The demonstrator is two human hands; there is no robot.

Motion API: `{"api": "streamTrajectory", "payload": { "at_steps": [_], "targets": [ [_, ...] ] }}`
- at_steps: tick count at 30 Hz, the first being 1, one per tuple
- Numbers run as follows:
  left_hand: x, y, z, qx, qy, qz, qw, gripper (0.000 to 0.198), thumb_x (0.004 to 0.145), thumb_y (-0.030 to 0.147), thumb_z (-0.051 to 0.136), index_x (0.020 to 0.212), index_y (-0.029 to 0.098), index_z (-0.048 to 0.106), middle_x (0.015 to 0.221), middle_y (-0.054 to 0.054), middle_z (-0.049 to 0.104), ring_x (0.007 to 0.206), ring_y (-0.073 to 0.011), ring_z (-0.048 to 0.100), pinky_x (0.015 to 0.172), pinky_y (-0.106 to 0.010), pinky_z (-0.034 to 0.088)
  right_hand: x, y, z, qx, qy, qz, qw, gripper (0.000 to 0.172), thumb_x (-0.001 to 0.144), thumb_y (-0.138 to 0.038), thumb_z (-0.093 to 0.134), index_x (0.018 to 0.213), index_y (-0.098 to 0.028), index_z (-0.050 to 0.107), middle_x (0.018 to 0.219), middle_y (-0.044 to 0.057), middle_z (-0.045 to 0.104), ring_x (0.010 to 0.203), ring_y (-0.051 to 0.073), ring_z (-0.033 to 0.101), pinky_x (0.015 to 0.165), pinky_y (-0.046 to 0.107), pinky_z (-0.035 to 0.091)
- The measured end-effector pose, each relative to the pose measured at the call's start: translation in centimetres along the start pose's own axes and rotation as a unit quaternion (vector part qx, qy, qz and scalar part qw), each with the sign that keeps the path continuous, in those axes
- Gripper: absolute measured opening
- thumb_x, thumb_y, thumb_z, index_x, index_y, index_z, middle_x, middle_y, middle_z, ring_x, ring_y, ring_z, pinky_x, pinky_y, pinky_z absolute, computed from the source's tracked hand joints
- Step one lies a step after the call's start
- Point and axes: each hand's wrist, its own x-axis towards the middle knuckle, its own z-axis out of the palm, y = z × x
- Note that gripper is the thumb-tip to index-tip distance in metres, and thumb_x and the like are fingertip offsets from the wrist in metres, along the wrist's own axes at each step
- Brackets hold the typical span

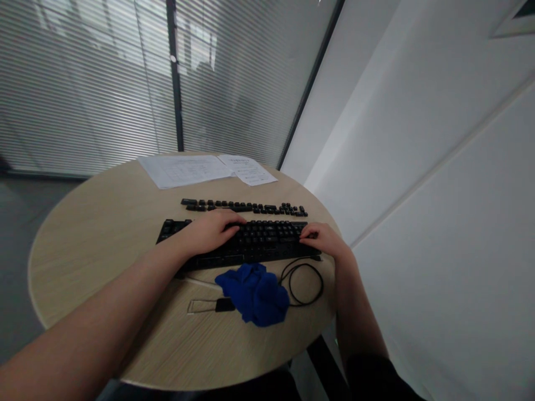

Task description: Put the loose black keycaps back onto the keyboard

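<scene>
A black keyboard lies across the round table, its lower part bare of keys. My left hand rests over its left half, with thumb and fingers apart and nothing seen in them. At the right end, my right hand has its fingertips drawn together on the number keys; whatever is between them is too small to make out. Behind the keyboard, loose keycaps are lined up in two rows. In front sits a crumpled blue cloth, partly covering a wire keycap puller with a black handle.
A coiled black cable lies right of the cloth. Printed paper sheets are spread at the back of the wooden table. A white wall stands close on the right, and a glass partition with blinds rises behind.
</scene>
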Motion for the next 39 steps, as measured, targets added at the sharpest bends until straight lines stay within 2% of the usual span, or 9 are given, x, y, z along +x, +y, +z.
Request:
{"api": "streamTrajectory", "payload": {
  "at_steps": [4,8,10,14,19,30,35,39],
  "targets": [
    [-0.03,0.08,-0.1,0.003,-0.003,0.0,1.0,0.038,0.095,0.032,0.044,0.119,0.02,0.07,0.119,-0.009,0.072,0.114,-0.0248,0.065,0.107,-0.042,0.047,-0.04,-0.12,0.13,-0.006,-0.001,0.038,0.999,0.012,0.081,-0.028,0.076,0.09,-0.022,0.077,0.086,0.003,0.074,0.073,0.017,0.064,0.069,0.029,0.049],
    [-0.04,0.27,-0.22,0.005,-0.008,-0.002,1.0,0.039,0.095,0.033,0.043,0.121,0.019,0.07,0.121,-0.009,0.072,0.117,-0.0248,0.064,0.108,-0.042,0.047,-0.09,-0.35,0.15,0.022,-0.001,0.054,0.998,0.038,0.078,-0.025,0.077,0.115,-0.021,0.071,0.094,0.003,0.075,0.069,0.015,0.06,0.066,0.028,0.048],
    [-0.05,0.31,-0.24,0.005,-0.011,-0.005,1.0,0.039,0.095,0.033,0.043,0.12,0.02,0.07,0.122,-0.009,0.072,0.116,-0.0246,0.064,0.108,-0.042,0.047,-0.08,-0.48,0.13,0.031,-0.004,0.049,0.998,0.043,0.077,-0.025,0.077,0.119,-0.021,0.07,0.095,0.002,0.075,0.07,0.015,0.06,0.067,0.028,0.048],
    [-0.04,0.22,-0.2,0.005,-0.01,-0.008,1.0,0.039,0.094,0.033,0.044,0.12,0.019,0.07,0.121,-0.009,0.072,0.115,-0.0254,0.065,0.107,-0.043,0.047,-0.1,-0.67,0.03,0.015,-0.011,0.051,0.999,0.036,0.078,-0.027,0.076,0.114,-0.021,0.072,0.094,0.003,0.076,0.072,0.015,0.061,0.067,0.028,0.048],
    [-0.03,0.17,-0.22,0.001,-0.01,-0.009,1.0,0.039,0.094,0.034,0.044,0.121,0.021,0.07,0.122,-0.008,0.072,0.115,-0.0256,0.064,0.108,-0.043,0.047,-0.18,-0.82,-0.28,-0.036,-0.007,0.077,0.996,0.02,0.08,-0.033,0.076,0.096,-0.021,0.08,0.08,0.003,0.073,0.07,0.016,0.062,0.066,0.028,0.047],
    [0.0,0.19,-0.28,0.001,-0.013,-0.008,1.0,0.038,0.095,0.033,0.045,0.12,0.02,0.07,0.121,-0.009,0.072,0.116,-0.0244,0.064,0.108,-0.04,0.046,-0.18,-0.41,-0.23,-0.035,0.013,0.084,0.996,0.018,0.082,-0.03,0.075,0.096,-0.022,0.082,0.08,0.003,0.074,0.07,0.016,0.063,0.068,0.028,0.048],
    [-0.05,0.34,-0.42,0.005,-0.012,-0.009,1.0,0.039,0.095,0.032,0.044,0.121,0.02,0.07,0.121,-0.009,0.072,0.116,-0.025,0.064,0.108,-0.041,0.047,-0.08,-0.41,-0.27,-0.023,-0.004,0.067,0.997,0.012,0.083,-0.026,0.072,0.089,-0.024,0.082,0.092,0.004,0.078,0.078,0.018,0.067,0.074,0.03,0.052],
    [-0.04,0.37,-0.44,0.002,-0.012,-0.011,1.0,0.038,0.095,0.033,0.045,0.12,0.021,0.071,0.12,-0.009,0.072,0.115,-0.0251,0.064,0.107,-0.041,0.047,-0.08,-0.47,-0.52,-0.032,-0.01,0.04,0.999,0.012,0.083,-0.027,0.073,0.089,-0.024,0.083,0.092,0.005,0.078,0.087,0.021,0.07,0.08,0.032,0.053]
  ]
}}
